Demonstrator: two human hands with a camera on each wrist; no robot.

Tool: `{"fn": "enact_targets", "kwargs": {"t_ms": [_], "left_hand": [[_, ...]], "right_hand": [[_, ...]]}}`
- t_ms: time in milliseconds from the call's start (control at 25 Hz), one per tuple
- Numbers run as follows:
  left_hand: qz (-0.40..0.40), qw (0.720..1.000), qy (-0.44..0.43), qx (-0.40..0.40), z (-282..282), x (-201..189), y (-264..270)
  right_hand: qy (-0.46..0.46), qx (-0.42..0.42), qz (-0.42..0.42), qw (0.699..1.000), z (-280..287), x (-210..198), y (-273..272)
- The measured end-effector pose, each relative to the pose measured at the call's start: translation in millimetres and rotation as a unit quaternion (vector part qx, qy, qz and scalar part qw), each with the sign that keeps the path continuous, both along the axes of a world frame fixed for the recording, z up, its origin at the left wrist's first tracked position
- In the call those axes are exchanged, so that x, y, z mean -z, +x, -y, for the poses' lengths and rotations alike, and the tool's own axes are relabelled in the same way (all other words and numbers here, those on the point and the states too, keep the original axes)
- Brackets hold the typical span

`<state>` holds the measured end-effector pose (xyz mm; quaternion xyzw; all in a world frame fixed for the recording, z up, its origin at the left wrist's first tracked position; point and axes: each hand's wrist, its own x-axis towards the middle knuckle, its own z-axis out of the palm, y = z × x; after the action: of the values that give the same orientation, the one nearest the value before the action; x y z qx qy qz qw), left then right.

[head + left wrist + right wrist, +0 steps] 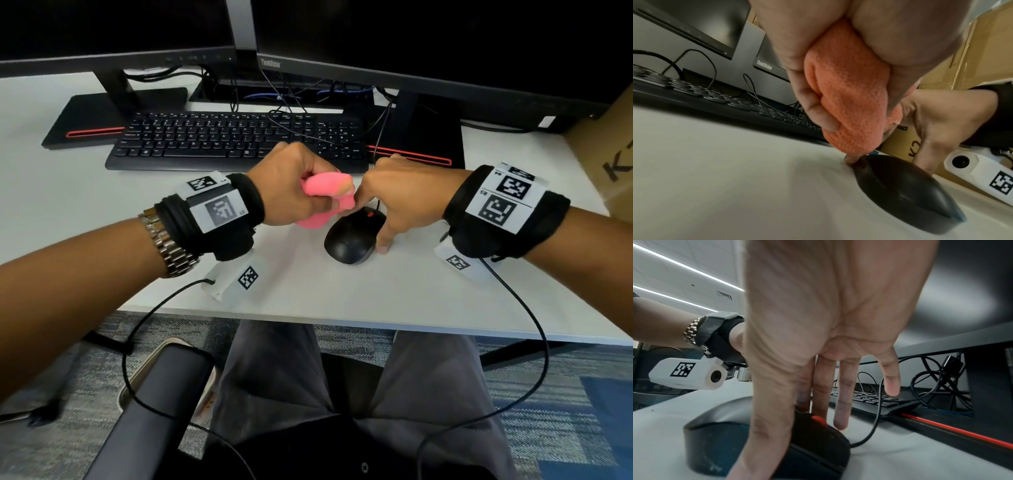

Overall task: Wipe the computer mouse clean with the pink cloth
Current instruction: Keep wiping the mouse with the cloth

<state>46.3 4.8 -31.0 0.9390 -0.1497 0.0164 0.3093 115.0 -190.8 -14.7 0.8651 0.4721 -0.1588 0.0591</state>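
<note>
**Cloth ready above the mouse, right hand steadying it**

While the black mouse (349, 238) lies on the white desk (394, 294) in front of the keyboard (236, 140), I steady it with my right hand (404, 198): the thumb lies along its right side and the straight fingers reach down at its front, near the red wheel. My left hand (291, 188) has its fingers curled tight round the bunched pink cloth (325, 198), which hangs just above the front left of the mouse; I cannot tell if it touches. I should press the cloth down and rub along the shell, moving my right fingers aside for each zone. The mouse cable (877, 410) runs toward the monitor stand (414, 137) and may drag.
</note>
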Motion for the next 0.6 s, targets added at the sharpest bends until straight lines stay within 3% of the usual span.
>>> {"fn": "enact_targets", "kwargs": {"t_ms": [200,280,360,600], "left_hand": [[-0.04,0.999,0.024,0.006,-4.1,4.0,8.5],[-0.063,0.998,-0.032,-0.001,-7.7,5.3,9.1],[-0.091,0.988,-0.122,-0.017,-9.8,7.2,5.9],[-0.129,0.939,-0.318,-0.027,1.7,9.9,-5.0]], "right_hand": [[0.02,0.005,-0.007,1.0,10.3,8.0,8.5],[0.034,0.033,-0.009,0.999,17.9,7.6,13.7],[0.104,0.062,-0.056,0.991,25.7,0.8,14.1],[0.338,0.071,-0.214,0.914,29.2,-3.7,-3.8]]}}
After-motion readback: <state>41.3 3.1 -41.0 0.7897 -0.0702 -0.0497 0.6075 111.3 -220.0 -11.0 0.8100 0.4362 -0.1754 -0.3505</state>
